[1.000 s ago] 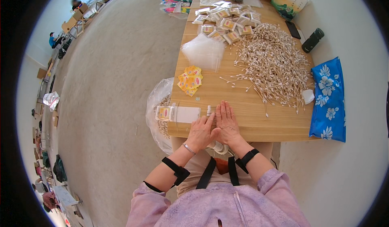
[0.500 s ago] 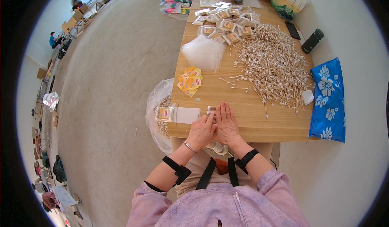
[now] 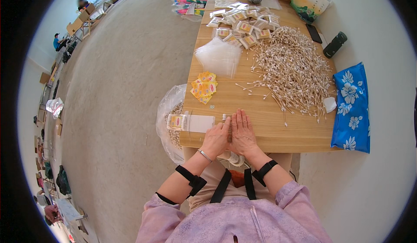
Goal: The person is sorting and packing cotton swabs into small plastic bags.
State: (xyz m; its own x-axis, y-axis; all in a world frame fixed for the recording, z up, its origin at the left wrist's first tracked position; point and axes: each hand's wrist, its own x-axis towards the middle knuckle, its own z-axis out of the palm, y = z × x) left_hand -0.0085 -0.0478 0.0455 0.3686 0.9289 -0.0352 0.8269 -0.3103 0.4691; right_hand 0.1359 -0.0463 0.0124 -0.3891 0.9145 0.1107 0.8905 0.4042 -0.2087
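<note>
A small row of cotton swabs (image 3: 226,117) lies on the wooden table near its front edge, partly hidden under and between my hands. My left hand (image 3: 216,139) rests on the left side of the row, fingers stretched forward over the swabs. Flat against the right side lies my right hand (image 3: 244,132), its fingers straight and side by side. Just left of my left hand is a white card (image 3: 202,123), and beside it a clear packet of swabs with a yellow label (image 3: 177,122) sits at the table's left edge.
A large heap of loose swabs (image 3: 295,69) covers the table's right side. Filled packets (image 3: 243,23), clear bags (image 3: 219,56) and yellow labels (image 3: 204,87) lie farther left. A blue floral pouch (image 3: 351,108), dark bottle (image 3: 335,45) and phone (image 3: 313,33) line the right edge.
My left hand has drawn slightly away from the right, and a little more of the swabs shows between them. The right hand stays in place.
</note>
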